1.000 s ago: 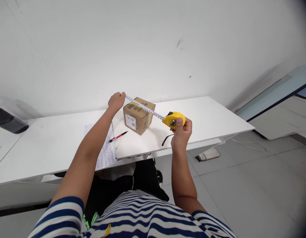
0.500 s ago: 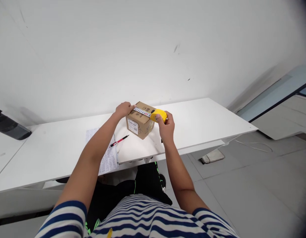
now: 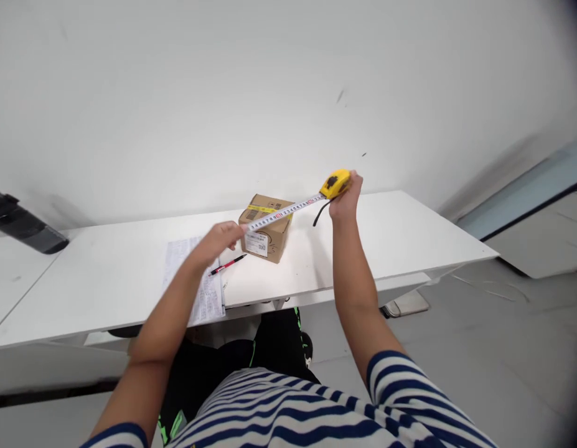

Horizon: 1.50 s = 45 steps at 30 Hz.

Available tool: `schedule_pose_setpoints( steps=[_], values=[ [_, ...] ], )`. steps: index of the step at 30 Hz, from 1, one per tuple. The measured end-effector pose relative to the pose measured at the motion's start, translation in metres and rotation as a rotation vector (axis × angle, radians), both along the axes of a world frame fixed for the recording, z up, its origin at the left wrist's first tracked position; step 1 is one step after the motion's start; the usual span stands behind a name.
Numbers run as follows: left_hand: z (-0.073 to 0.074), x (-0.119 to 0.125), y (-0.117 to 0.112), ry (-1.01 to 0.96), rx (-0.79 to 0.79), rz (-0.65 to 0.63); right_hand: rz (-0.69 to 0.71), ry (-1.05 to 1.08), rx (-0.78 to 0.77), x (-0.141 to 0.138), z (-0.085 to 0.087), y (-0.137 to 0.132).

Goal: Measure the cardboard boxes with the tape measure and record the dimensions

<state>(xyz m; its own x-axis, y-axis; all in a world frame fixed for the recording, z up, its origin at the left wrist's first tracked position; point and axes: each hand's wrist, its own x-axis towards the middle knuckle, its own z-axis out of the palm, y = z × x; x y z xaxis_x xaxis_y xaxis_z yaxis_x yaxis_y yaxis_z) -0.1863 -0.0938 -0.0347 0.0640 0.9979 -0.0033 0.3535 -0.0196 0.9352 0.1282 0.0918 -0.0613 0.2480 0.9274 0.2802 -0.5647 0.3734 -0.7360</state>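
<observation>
My right hand grips the yellow case of a tape measure, raised above the table to the right of the box; a black strap dangles from it. Between thumb and fingers, my left hand pinches the free end of the white blade. The pulled-out blade slants up to the right, in front of and above a brown cardboard box. Yellow tape crosses the box's top, and a white label is on its front. The box stands on the table.
A handwritten sheet lies on the white table, with a red and black pen across its right edge. A black object is at the far left. The wall rises behind the table.
My right hand has moved up and right with the case, drawing out more blade. My left hand has come down and nearer, so the blade has left the box's top.
</observation>
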Motion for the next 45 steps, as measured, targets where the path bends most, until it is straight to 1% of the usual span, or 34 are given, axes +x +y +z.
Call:
schedule_pose_setpoints(
  steps=[2, 4, 6, 8, 9, 11, 12, 13, 14, 16, 18, 21, 23, 26, 28, 30, 32, 34, 35, 37, 39, 40, 42, 44, 45],
  values=[
    [-0.016, 0.024, -0.021, 0.135, 0.061, 0.163, 0.08, 0.044, 0.008, -0.015, 0.01, 0.034],
    [-0.027, 0.046, -0.028, 0.307, 0.121, 0.263, 0.2, 0.023, -0.029, -0.036, 0.012, 0.057],
    [-0.03, 0.062, -0.024, 0.468, 0.13, 0.297, 0.294, -0.015, -0.084, -0.056, 0.008, 0.068],
    [-0.031, 0.071, -0.013, 0.534, 0.151, 0.34, 0.351, -0.044, -0.133, -0.072, -0.001, 0.071],
    [-0.031, 0.074, -0.007, 0.54, 0.196, 0.374, 0.377, -0.064, -0.156, -0.078, -0.006, 0.07],
    [-0.034, 0.078, 0.007, 0.556, 0.336, 0.435, 0.434, -0.109, -0.185, -0.086, -0.016, 0.065],
    [-0.036, 0.08, 0.013, 0.58, 0.403, 0.431, 0.46, -0.126, -0.188, -0.088, -0.019, 0.062],
    [-0.039, 0.082, 0.019, 0.605, 0.44, 0.396, 0.48, -0.135, -0.184, -0.089, -0.022, 0.059],
    [-0.042, 0.085, 0.024, 0.62, 0.441, 0.342, 0.492, -0.137, -0.178, -0.089, -0.023, 0.056],
    [-0.049, 0.089, 0.032, 0.622, 0.388, 0.256, 0.504, -0.137, -0.168, -0.088, -0.024, 0.051],
    [-0.054, 0.09, 0.036, 0.607, 0.35, 0.239, 0.507, -0.143, -0.164, -0.086, -0.022, 0.048],
    [-0.058, 0.085, 0.039, 0.615, 0.364, 0.247, 0.512, -0.151, -0.157, -0.083, -0.02, 0.046],
    [-0.058, 0.076, 0.041, 0.638, 0.373, 0.188, 0.514, -0.155, -0.158, -0.082, -0.02, 0.046],
    [-0.055, 0.059, 0.046, 0.676, 0.399, 0.042, 0.535, -0.186, -0.153, -0.077, -0.021, 0.05],
    [-0.052, 0.05, 0.049, 0.7, 0.416, -0.02, 0.539, -0.209, -0.144, -0.072, -0.019, 0.055],
    [-0.049, 0.045, 0.05, 0.727, 0.432, -0.034, 0.502, -0.237, -0.134, -0.067, -0.013, 0.059],
    [-0.045, 0.043, 0.047, 0.753, 0.481, -0.018, 0.421, -0.268, -0.104, -0.062, 0.0, 0.056],
    [-0.041, 0.044, 0.042, 0.762, 0.562, 0.014, 0.312, -0.297, -0.042, -0.058, 0.016, 0.04],
    [-0.038, 0.046, 0.038, 0.756, 0.607, 0.038, 0.254, -0.309, -0.001, -0.056, 0.023, 0.026],
    [-0.033, 0.051, 0.03, 0.724, 0.685, 0.083, 0.152, -0.341, 0.075, -0.053, 0.032, -0.012],
    [-0.028, 0.059, 0.023, 0.69, 0.74, 0.096, 0.101, -0.375, 0.105, -0.05, 0.029, -0.059],
    [-0.026, 0.062, 0.02, 0.681, 0.759, 0.089, 0.065, -0.38, 0.099, -0.049, 0.023, -0.082],
    [-0.025, 0.068, 0.019, 0.686, 0.774, 0.067, -0.098, -0.334, 0.052, -0.046, 0.004, -0.123],
    [-0.028, 0.068, 0.022, 0.725, 0.753, 0.047, -0.253, -0.174, -0.054, -0.04, -0.024, -0.154],
    [-0.032, 0.067, 0.026, 0.758, 0.725, 0.034, -0.285, -0.061, -0.123, -0.036, -0.04, -0.166]
  ],
)
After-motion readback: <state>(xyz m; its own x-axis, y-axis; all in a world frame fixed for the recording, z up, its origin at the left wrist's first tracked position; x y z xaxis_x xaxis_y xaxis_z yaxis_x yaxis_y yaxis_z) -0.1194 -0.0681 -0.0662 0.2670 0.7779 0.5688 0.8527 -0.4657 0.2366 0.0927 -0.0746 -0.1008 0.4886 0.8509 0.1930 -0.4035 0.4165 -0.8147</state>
